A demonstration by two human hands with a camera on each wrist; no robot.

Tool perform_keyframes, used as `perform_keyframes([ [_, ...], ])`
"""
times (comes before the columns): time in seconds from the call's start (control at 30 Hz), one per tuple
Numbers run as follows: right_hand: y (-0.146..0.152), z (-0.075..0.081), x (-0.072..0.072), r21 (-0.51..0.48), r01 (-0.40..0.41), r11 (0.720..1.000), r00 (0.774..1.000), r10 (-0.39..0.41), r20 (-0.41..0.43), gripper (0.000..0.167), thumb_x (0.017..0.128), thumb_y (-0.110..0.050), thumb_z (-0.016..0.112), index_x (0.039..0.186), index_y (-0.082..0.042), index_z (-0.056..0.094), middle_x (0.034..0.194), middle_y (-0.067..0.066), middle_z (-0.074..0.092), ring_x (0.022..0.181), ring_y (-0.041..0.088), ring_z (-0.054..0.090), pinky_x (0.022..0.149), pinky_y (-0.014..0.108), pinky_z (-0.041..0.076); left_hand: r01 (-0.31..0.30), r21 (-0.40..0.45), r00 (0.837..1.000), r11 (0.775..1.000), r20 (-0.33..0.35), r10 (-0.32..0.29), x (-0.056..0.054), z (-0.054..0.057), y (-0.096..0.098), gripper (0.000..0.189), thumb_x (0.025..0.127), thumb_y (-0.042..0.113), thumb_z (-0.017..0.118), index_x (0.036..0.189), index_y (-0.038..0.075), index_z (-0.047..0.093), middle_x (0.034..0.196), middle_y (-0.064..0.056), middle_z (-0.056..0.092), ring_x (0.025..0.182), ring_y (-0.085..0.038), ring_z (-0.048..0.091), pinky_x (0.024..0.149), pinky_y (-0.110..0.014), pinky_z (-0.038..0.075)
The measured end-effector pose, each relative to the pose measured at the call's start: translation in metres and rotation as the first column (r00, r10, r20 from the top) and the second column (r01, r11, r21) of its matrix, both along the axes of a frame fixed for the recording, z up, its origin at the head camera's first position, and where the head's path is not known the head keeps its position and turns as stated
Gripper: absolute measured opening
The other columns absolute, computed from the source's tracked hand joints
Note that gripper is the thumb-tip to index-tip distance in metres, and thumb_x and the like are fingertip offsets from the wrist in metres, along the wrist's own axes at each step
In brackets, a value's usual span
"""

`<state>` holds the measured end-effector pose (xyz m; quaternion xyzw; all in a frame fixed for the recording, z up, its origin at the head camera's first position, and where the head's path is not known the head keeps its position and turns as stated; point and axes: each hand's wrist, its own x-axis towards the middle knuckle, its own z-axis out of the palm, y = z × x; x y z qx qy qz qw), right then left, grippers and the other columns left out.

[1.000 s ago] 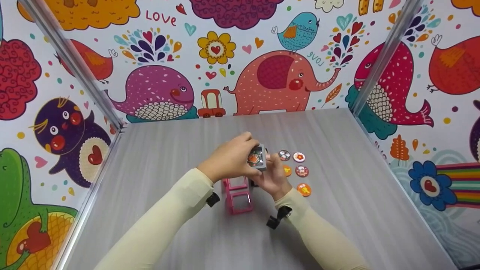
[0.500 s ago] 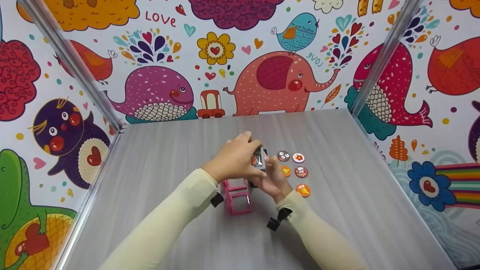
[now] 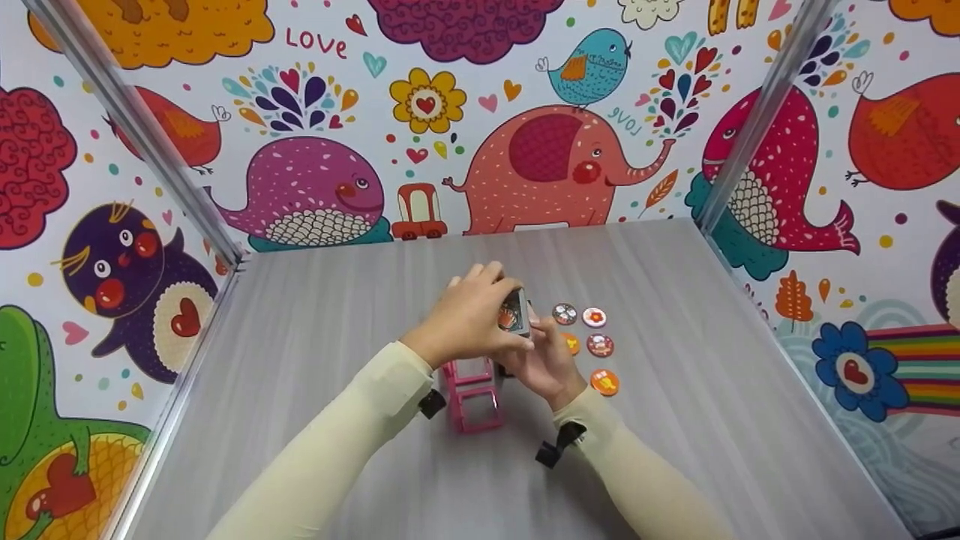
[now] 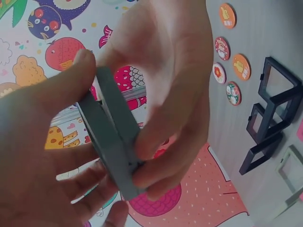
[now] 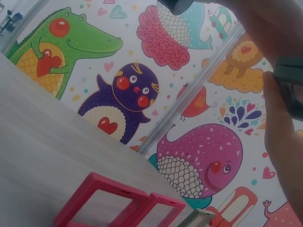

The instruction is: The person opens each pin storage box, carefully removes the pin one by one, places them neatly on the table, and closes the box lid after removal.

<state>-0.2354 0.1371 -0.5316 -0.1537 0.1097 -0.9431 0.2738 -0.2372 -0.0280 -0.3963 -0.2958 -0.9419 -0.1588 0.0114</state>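
Observation:
Both hands hold a small grey square display frame (image 3: 524,315) above the table. A round badge with orange on it (image 3: 508,316) shows behind its clear window in the head view. My left hand (image 3: 469,315) grips the frame from the left, thumb below and fingers above. From the right, my right hand (image 3: 551,367) pinches its edge with curled fingers. Seen edge-on in the left wrist view, the grey frame (image 4: 111,137) has two halves with a narrow gap at one end. In the right wrist view only part of the frame (image 5: 289,71) appears.
Several round badges (image 3: 604,382) lie right of the hands. Pink frames (image 3: 480,429) stand below the hands, partly covered by the left one. The left wrist view also shows dark blue frames (image 4: 279,98) and a pale grey-green frame (image 4: 280,169). Printed walls surround the table.
The grey frame has turned slightly in the hands, its window tilting away and then partly back. Both hands keep hold of it almost in place. The head view has shifted a little.

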Motion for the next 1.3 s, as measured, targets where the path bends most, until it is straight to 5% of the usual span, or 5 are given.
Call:
perform_keyframes([
  [0.5,0.008,0.005,-0.006,-0.055,-0.019,0.998,0.999,0.021,0.035,0.065,0.096,-0.004,0.063,0.156,0.000,0.038,0.144,0.027,0.060,0.128,0.034,0.065,0.121,0.055,0.040,-0.019,0.278,0.994,0.960,0.112,-0.013,-0.002,0.008,-0.014,0.077,0.083,0.042,0.095,0.142,0.008,0.059,0.124,-0.006,0.057,0.112,-0.019,0.055,0.094,-0.030,0.057],
  [0.93,0.027,0.016,-0.007,-0.018,0.077,0.997,0.991,-0.074,0.111,0.067,0.094,-0.001,0.063,0.155,0.000,0.037,0.140,0.032,0.059,0.121,0.040,0.068,0.104,0.046,0.057,-0.069,0.590,0.984,0.804,0.172,-0.042,-0.001,-0.002,-0.025,0.069,0.085,0.037,0.095,0.136,0.015,0.054,0.125,0.001,0.056,0.116,-0.015,0.062,0.094,-0.031,0.060],
  [1.07,0.040,0.024,-0.011,0.160,0.124,0.979,0.991,-0.114,-0.068,0.050,0.101,0.002,0.051,0.150,-0.005,0.041,0.152,0.030,0.050,0.129,0.038,0.063,0.107,0.047,0.055,-0.075,0.617,0.980,0.783,0.189,-0.055,0.001,-0.006,-0.029,0.069,0.086,0.036,0.095,0.137,0.016,0.053,0.127,0.000,0.056,0.118,-0.018,0.063,0.096,-0.031,0.060],
  [1.17,0.052,0.039,-0.015,0.439,0.342,0.831,0.900,-0.154,-0.409,0.042,0.104,0.007,0.037,0.143,-0.002,0.047,0.157,0.026,0.049,0.137,0.036,0.058,0.108,0.047,0.055,-0.090,0.626,0.975,0.775,0.214,-0.059,0.004,-0.011,-0.032,0.068,0.086,0.034,0.095,0.136,0.016,0.053,0.127,-0.002,0.056,0.119,-0.020,0.063,0.097,-0.030,0.060],
  [1.3,0.062,0.070,-0.012,0.585,0.690,0.426,0.624,0.060,-0.779,0.041,0.100,0.012,0.051,0.138,0.000,0.059,0.151,0.018,0.059,0.138,0.033,0.057,0.112,0.053,0.051,-0.100,0.629,0.969,0.771,0.238,-0.068,0.008,-0.019,-0.037,0.066,0.088,0.031,0.094,0.136,0.016,0.051,0.128,-0.002,0.055,0.119,-0.019,0.061,0.099,-0.029,0.058],
])
